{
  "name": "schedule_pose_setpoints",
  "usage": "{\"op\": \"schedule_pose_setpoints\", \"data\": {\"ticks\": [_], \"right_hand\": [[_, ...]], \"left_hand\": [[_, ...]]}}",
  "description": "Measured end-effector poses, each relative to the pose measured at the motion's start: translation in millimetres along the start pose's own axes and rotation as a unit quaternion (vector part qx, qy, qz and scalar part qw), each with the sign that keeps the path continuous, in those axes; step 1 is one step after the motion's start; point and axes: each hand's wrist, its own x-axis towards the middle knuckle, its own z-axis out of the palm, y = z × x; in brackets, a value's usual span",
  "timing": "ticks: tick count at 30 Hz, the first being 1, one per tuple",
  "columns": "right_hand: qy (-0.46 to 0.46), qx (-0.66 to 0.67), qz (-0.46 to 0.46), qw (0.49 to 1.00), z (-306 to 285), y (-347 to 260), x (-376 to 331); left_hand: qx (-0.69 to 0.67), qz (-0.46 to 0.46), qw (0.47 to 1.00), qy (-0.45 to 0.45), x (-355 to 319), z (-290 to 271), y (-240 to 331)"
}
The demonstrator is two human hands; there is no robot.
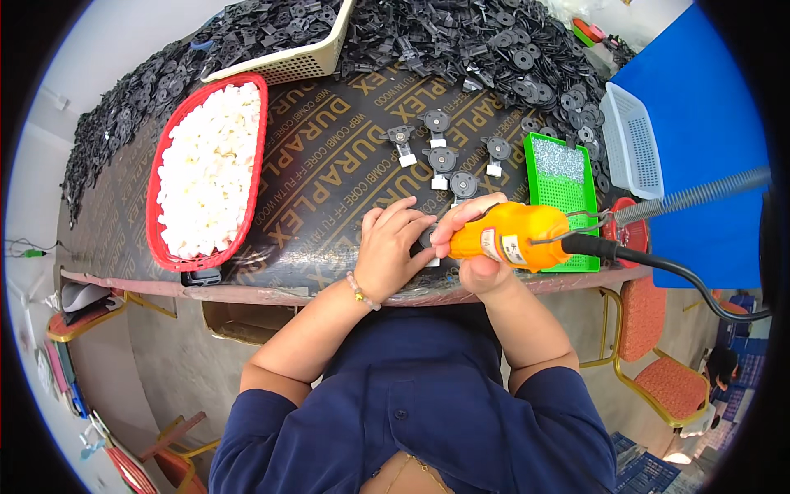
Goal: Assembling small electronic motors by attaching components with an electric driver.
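Observation:
My right hand is wrapped round a yellow-orange electric screwdriver, which hangs from a coil spring and trails a black cord. Its tip end points left, toward my left hand; the bit is hidden by my fingers. On the near part of the table, my left fingers hold down a black round plastic part with a white block at its near end. Just beyond my hands lie several similar black parts with white blocks, the closest being a black disc part.
A red basket of white pieces stands left. Black parts are heaped along the far side, around a cream basket. At right are a green tray of small metal screws, a white basket and a red container.

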Motion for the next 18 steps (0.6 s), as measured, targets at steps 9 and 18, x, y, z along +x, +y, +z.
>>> {"op": "schedule_pose_setpoints", "data": {"ticks": [9,18], "right_hand": [[0.067,0.03,-0.094,0.993,-50.3,-43.3,6.4],[0.204,-0.141,-0.194,0.949,-112.5,-96.9,-3.6]], "left_hand": [[0.041,-0.062,0.966,-0.249,-36.7,-128.1,0.3],[-0.004,-0.157,0.962,-0.224,-45.9,-213.4,-21.8]]}}
